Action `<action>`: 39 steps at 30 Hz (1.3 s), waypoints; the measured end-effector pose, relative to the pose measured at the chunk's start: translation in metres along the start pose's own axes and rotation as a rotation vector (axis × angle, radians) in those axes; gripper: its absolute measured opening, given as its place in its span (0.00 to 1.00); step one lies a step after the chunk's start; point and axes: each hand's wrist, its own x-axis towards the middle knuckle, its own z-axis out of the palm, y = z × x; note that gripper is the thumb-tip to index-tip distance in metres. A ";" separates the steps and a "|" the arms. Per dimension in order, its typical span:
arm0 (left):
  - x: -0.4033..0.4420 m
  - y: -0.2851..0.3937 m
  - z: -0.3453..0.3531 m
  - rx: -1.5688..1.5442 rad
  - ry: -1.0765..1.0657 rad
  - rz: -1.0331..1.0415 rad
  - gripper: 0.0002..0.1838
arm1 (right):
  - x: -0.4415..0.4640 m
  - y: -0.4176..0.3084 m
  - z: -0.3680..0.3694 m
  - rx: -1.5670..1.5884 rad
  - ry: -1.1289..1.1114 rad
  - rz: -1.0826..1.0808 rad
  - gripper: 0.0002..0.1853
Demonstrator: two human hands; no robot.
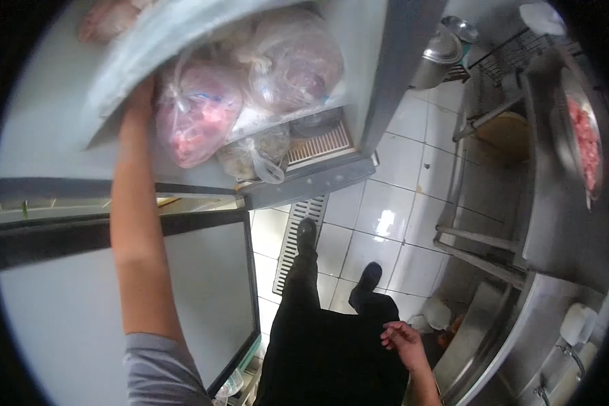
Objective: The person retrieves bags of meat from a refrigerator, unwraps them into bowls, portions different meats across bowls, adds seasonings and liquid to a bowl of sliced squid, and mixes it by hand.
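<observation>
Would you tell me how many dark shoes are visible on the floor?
2. The left shoe is over the slotted drain cover; the right shoe is over the white tiles, toward the metal counter.

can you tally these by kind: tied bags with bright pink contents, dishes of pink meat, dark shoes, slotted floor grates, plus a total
tied bag with bright pink contents: 1
dish of pink meat: 1
dark shoes: 2
slotted floor grate: 1
total: 5
</observation>
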 end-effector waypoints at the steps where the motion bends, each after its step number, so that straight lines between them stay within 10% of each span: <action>1: 0.008 0.004 0.000 -0.081 -0.053 -0.071 0.25 | 0.016 0.001 0.011 -0.024 0.011 0.060 0.09; 10: 0.027 0.069 -0.019 -0.640 -0.420 -1.001 0.22 | 0.096 0.017 0.073 -0.028 -0.172 0.152 0.12; 15: -0.015 -0.033 -0.026 -0.203 -0.298 -0.566 0.24 | 0.114 0.013 0.072 -0.100 -0.202 0.167 0.12; 18: -0.025 0.108 -0.052 0.140 -0.220 -0.521 0.25 | 0.136 0.014 0.063 -0.014 -0.207 0.139 0.11; 21: -0.059 0.267 -0.045 -0.156 0.437 -0.494 0.16 | 0.168 0.006 0.059 -0.008 -0.158 0.038 0.10; 26: -0.191 0.279 0.007 -0.233 0.277 -0.617 0.10 | 0.246 0.012 0.048 0.013 -0.199 -0.080 0.10; 39: -0.222 0.142 0.068 -0.108 -0.087 -0.696 0.21 | 0.396 -0.030 0.057 -0.326 -0.379 -0.550 0.10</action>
